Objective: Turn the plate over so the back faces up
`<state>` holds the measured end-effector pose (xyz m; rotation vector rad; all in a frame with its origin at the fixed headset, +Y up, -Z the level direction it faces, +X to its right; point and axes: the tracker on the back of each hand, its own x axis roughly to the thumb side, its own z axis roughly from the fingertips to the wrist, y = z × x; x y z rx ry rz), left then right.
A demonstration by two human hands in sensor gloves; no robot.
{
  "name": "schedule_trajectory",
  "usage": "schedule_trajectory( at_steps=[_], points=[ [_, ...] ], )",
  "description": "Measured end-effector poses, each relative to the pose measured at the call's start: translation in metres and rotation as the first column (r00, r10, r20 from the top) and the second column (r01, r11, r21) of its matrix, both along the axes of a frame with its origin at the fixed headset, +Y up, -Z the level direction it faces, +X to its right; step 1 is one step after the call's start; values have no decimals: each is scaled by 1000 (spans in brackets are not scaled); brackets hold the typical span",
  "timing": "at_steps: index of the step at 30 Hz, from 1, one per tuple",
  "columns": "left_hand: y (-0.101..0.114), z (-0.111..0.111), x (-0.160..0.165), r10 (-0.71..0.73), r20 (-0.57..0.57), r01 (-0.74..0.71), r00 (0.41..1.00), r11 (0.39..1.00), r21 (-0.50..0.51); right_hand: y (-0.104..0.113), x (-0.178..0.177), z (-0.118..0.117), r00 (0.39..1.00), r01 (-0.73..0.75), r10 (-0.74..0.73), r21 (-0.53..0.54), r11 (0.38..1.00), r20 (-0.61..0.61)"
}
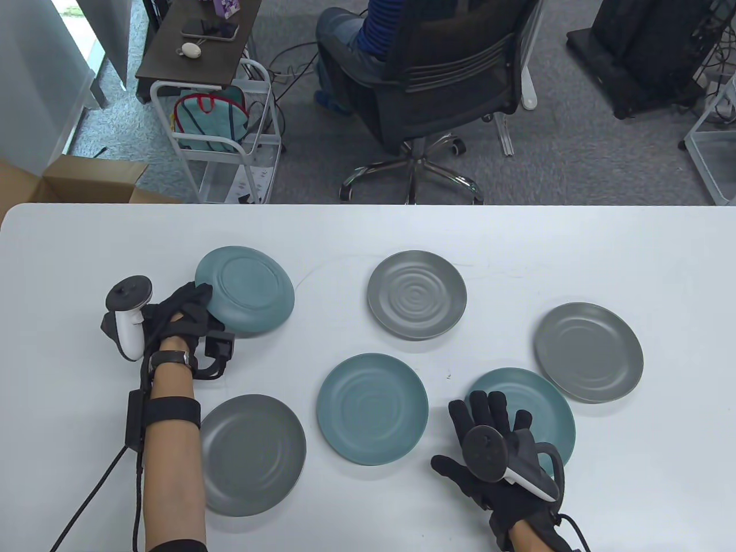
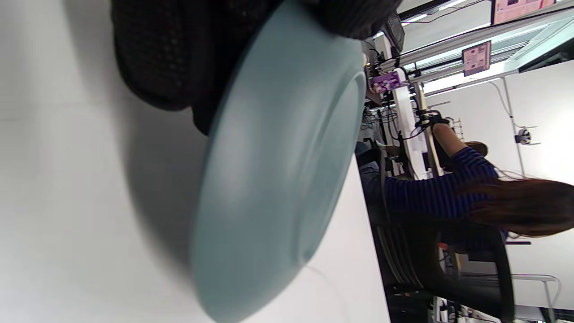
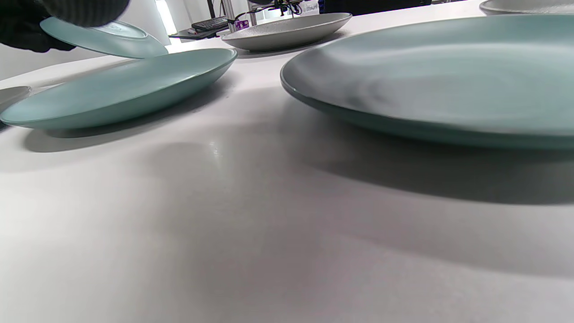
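While the flip is mid-way, these lines run from the table's left to its right.

Left hand: the left hand (image 1: 178, 322) grips the near-left rim of the teal plate (image 1: 246, 290), fingers curled over its edge.

Teal plate: held off the table and tilted, foot ring and underside already towards the overhead camera; in the left wrist view its curved back (image 2: 273, 179) fills the middle, a shadow on the white table (image 1: 356, 236) beneath it.

Step in hand: the turn-over looks nearly done; setting down is not yet done.

Next move: I judge it calls for lowering the rim flat, back up, then letting go without sliding.

Other plates: five more lie face up, grey and teal.

Right hand: the right hand (image 1: 497, 454) lies spread, fingers extended, over the near edge of another teal plate (image 1: 546, 402), holding nothing.
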<state>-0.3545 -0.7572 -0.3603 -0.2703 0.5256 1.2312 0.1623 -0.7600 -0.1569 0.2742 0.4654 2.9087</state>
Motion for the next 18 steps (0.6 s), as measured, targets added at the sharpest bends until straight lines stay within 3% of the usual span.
schedule_trajectory(
  at_steps=[7, 18],
  points=[
    [-17, 1, -6, -116, 5, 116, 993, 989, -95, 0, 1, -1, 1000, 0, 0, -2, 1000, -1],
    [-20, -2, -2, -246, 33, 248, 969, 953, -176, 1, 0, -1, 1000, -4, 4, 0, 1000, -4]
  ],
)
